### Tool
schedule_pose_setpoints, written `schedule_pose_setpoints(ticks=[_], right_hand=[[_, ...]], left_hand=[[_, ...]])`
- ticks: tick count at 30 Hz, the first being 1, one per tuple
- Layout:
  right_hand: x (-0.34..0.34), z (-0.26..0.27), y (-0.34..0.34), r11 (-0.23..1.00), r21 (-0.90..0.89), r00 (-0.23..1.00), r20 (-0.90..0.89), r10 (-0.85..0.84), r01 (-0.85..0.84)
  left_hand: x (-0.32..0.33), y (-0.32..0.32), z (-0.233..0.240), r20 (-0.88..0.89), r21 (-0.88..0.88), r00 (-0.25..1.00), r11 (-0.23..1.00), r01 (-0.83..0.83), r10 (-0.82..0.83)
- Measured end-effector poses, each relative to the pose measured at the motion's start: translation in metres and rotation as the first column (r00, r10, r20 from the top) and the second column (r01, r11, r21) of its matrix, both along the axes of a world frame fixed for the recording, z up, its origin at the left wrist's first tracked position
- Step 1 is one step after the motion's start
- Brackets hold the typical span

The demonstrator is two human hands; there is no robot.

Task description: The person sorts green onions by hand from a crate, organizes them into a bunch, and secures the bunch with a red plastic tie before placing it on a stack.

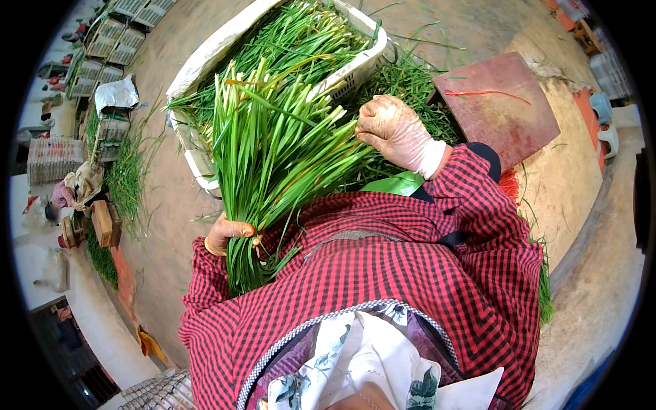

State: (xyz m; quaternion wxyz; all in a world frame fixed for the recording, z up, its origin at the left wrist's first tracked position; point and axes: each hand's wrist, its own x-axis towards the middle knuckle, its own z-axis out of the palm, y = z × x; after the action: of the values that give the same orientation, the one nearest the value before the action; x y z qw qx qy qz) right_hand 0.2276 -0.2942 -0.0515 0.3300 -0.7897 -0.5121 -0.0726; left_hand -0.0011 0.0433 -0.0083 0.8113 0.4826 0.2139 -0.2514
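Note:
My left hand [230, 233], in a thin glove, grips a large bunch of green garlic chives [266, 169] around its lower part. The pale cut ends fan out upward, and the leafy tips hang below my fist against my checked jacket. My right hand [392, 132], gloved too, is curled with the fingers drawn in at the right edge of the fanned stalks. Whether it pinches a stalk is hidden. Behind the bunch stands a white plastic crate [359, 69] heaped with more chives [307, 38], a white sheet [212, 48] folded over its left side.
Loose green leaves [410, 84] lie on the floor between the crate and a low reddish wooden stool [499, 105]. On the stool rests a red tie strip [487, 93]. Another person [61, 197] is at the far left, near wooden stools [102, 223] and stacked crates [110, 41].

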Motion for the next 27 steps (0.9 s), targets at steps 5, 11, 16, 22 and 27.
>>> schedule_pose_setpoints(ticks=[5,11,16,22,27], right_hand=[[0.026,-0.030,-0.023,0.961,-0.037,0.883,-0.385,-0.267,0.275],[0.013,-0.001,-0.003,0.964,-0.006,0.507,-0.852,0.134,-0.265],[0.013,-0.013,-0.008,0.971,0.060,0.374,-0.916,0.146,-0.233],[0.048,-0.009,-0.052,0.959,-0.164,0.448,-0.857,-0.254,0.231],[0.049,-0.038,-0.064,0.850,-0.402,0.806,-0.340,-0.484,0.341]], left_hand=[[-0.011,0.004,0.007,0.036,0.081,0.999,0.997,0.014,-0.017],[-0.008,0.012,-0.006,0.023,0.033,0.998,0.998,0.054,-0.055],[-0.007,0.018,-0.007,0.059,0.092,0.987,0.985,0.146,-0.152],[-0.011,0.015,-0.001,0.038,0.126,0.998,0.991,0.043,-0.048],[-0.008,0.016,-0.005,0.006,0.028,0.999,0.999,0.034,-0.034]])
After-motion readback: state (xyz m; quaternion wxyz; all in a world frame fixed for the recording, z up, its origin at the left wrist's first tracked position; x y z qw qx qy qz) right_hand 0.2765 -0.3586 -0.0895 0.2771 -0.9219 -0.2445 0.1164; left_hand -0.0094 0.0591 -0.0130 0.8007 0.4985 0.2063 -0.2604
